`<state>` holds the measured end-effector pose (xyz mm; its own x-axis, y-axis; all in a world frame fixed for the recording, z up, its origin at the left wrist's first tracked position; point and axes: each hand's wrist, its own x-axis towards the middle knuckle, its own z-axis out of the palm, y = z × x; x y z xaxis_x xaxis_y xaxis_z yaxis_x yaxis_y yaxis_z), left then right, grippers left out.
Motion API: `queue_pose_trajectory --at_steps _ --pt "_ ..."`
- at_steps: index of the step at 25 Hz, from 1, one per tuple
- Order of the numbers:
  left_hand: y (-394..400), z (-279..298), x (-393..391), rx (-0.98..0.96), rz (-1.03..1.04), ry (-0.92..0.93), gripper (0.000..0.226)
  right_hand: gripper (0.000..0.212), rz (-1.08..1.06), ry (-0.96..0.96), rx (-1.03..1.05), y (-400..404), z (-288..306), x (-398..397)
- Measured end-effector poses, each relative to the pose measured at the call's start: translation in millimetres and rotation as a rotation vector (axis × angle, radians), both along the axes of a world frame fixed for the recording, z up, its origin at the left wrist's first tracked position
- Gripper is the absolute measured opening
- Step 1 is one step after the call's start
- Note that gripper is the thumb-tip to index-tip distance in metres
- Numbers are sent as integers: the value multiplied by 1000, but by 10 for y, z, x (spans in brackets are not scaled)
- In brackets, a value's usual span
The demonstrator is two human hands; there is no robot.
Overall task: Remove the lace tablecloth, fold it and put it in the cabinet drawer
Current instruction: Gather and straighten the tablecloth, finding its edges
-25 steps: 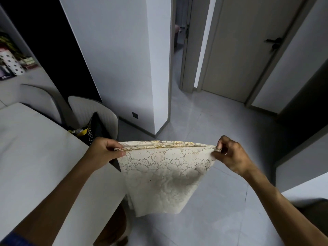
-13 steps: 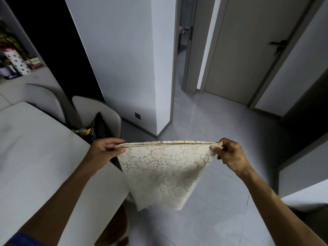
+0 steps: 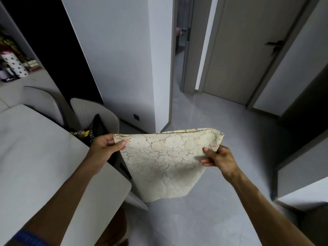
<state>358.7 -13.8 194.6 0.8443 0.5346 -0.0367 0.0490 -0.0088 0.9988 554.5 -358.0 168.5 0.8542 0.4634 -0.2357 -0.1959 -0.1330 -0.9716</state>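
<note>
We are holding the cloth (image 3: 165, 162), cream openwork lace folded into a tapering panel, hanging above smooth grey floor (image 3: 221, 201). Our left hand (image 3: 104, 148) is pinching its ten o'clock corner; our right hand (image 3: 219, 158) is gripping the three o'clock edge. The rounded white table (image 3: 44, 166) is lying at eight o'clock.

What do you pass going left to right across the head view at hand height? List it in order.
white table → left hand → lace tablecloth → right hand → grey floor
</note>
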Motion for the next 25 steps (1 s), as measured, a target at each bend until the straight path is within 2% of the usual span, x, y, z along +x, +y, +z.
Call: queue_pose_trajectory --at_steps 2,4,5,7,8,9,11,13,14,17,19,21,23,25 --pt "10 41 37 12 47 -30 18 26 -15 8 -12 21 -55 -28" --pt "31 71 57 -81 84 -86 13 23 -3 -6 41 62 29 4" --pt "12 63 50 -126 33 -77 18 22 19 -5 64 94 82 9" --pt "-98 -60 -14 -87 -101 52 36 21 54 -12 70 169 167 -18" --pt "-139 -104 -21 -42 -102 118 38 22 59 -23 75 198 209 -23" --pt "-154 -105 -12 -27 -58 154 37 23 46 -34 93 199 251 -11" --pt "-115 -36 12 -67 8 104 30 30 -4 -39 137 167 323 93" --pt "-110 -28 19 -126 -88 84 26 38 -10 58 63 116 304 149" --pt "-181 -109 -44 -135 -139 152 25 38 -8 96 -32 62 206 65" --pt "-364 -398 -182 -82 -31 301 19 35 31 138 -195 -24 -137 -120" --pt "-342 -485 -237 -167 55 241 21 32 35 133 -179 -55 -175 -114" --pt "-297 -463 -300 -278 -10 194 33 31 27 129 -148 -10 -87 -38" --pt "-337 -486 -359 -204 -46 264 34 33 26 120 -115 77 36 2" --pt "-364 -543 -386 -177 78 258 24 39 39 132 -45 130 89 10"
